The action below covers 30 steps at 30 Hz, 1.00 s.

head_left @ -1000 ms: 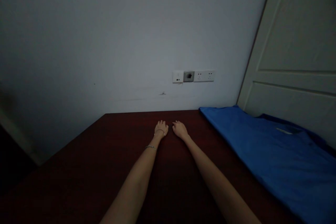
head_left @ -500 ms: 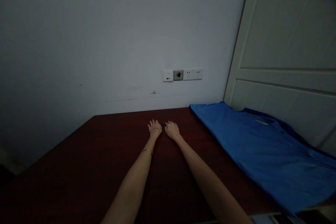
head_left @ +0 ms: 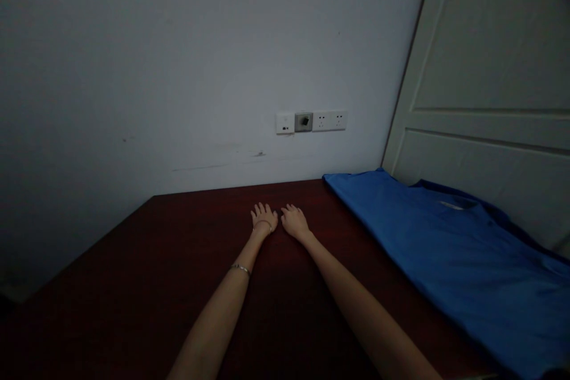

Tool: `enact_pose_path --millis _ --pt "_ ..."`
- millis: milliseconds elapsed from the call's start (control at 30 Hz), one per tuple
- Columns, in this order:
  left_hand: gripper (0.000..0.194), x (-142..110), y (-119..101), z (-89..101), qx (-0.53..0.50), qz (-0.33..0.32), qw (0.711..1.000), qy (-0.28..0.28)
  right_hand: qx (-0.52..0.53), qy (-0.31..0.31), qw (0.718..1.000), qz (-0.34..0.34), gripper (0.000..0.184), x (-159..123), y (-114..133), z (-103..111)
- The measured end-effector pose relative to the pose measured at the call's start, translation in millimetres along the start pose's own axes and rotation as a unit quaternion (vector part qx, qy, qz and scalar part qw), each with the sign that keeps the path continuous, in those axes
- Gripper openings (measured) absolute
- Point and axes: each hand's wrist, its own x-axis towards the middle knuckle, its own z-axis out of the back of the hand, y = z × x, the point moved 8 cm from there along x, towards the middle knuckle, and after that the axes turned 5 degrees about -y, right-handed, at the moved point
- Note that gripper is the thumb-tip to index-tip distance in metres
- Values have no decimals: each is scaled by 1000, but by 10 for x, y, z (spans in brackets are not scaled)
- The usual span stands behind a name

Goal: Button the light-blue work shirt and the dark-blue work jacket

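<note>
Both arms reach forward over a dark red wooden table (head_left: 169, 249). My left hand (head_left: 264, 218) lies palm down near the table's far side, fingers spread, holding nothing. A thin bracelet (head_left: 243, 269) circles that forearm, and another fine band (head_left: 263, 223) sits close to the hand. Just to the right, with a small gap between them, my right hand (head_left: 294, 221) rests palm down on the wood. Its fingers are slightly bent and stretched out, with nothing visible in them.
A blue cloth (head_left: 427, 243), apparently a garment, lies flat along the table's right side. Behind the table stands a pale wall (head_left: 200, 71) with a row of sockets (head_left: 329, 121). A panelled white door or cabinet front (head_left: 490, 83) rises at the right.
The view has shifted slightly, so the wall sockets appear a little higher. Both hands stay on nearly the same spot of the table, still flat and side by side.
</note>
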Motion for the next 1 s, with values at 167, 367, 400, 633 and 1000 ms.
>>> enact_pose_path --millis 167,367,400,633,1000 --pt "61 1 -5 -6 -6 3 1000 -4 0 -8 1000 4 41 14 -7 -13" --pt "61 -3 4 11 -11 7 1000 -1 0 -15 1000 2 40 12 -8 6" --pt "61 -2 6 14 -11 8 1000 0 0 -15 1000 3 40 8 -4 14" --pt "61 -2 2 31 -10 13 1000 1 -26 -2 1000 -1 39 -9 41 35" --pt "60 249 -73 158 -36 31 996 69 -162 7 970 180 41 -936 -175 1048"
